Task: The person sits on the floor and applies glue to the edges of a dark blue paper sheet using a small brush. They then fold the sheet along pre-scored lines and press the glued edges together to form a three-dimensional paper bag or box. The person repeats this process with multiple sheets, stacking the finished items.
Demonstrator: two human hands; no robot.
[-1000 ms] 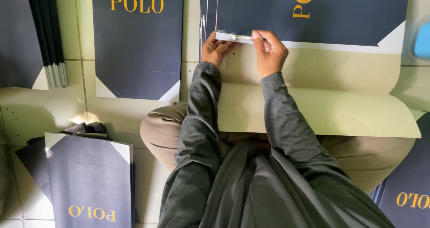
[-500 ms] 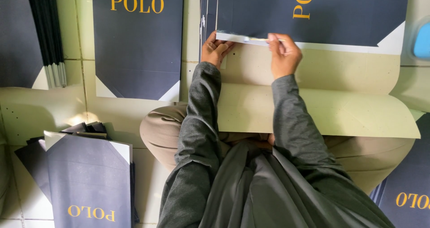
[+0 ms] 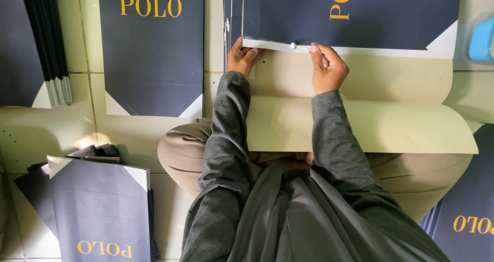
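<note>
Sitting cross-legged on tiled floor (image 3: pixel 92 138), both grey-sleeved arms stretched forward. Left hand (image 3: pixel 243 59) flat-ish, fingers loosely curled, pressing down left end of navy paper sheet (image 3: pixel 360 20) along its white lower edge. Right hand (image 3: pixel 327 69) wrist cocked, fingers pinched shut round thin glue stick (image 3: pixel 303 47), white tip touching same edge. Beige cardboard (image 3: pixel 391 113) lies underneath, curling over lap. Finished bag stack (image 3: pixel 98 210) down left.

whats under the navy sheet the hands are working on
A beige paper sheet lies under the navy sheet, showing below its white edge and curling toward the lap. The left hand presses the edge; the right hand holds a thin stick. Anything further beneath is covered.
</note>
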